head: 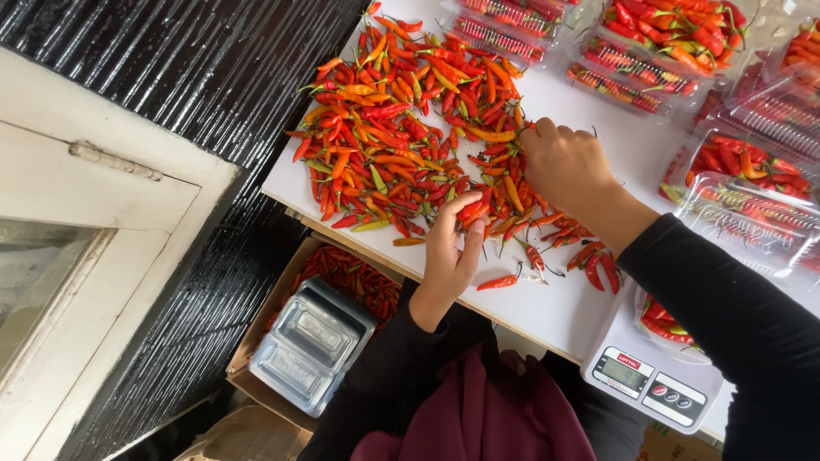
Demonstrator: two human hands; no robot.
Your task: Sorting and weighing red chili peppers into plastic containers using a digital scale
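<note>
The left hand (450,248) lay on the white tabletop (547,312) at the near edge of a big pile of chilies (401,128). Its fingers (457,213) were bent a little, and its grip was closed lightly on a few red chilies (472,210) right at the fingertips. The right hand (565,164) lay palm down a bit farther in, on the right side of the pile. Its fingers were curled into the chilies, and I could not tell if its grip held any. The pile of red and orange chilies spread out from both hands, up and to the left across the tabletop. A few loose chilies (589,256) lay under the right arm in its black sleeve (726,307). One single chili (498,282) lay just beside the left hand. Clear plastic boxes (649,51) full of chilies sat along the far and right side of the tabletop. A white kitchen scale (649,376) stood at the near edge with a box of chilies on it. Below the tabletop, a cardboard box (256,333) held more chilies and a stack of empty clear boxes (312,341).
</note>
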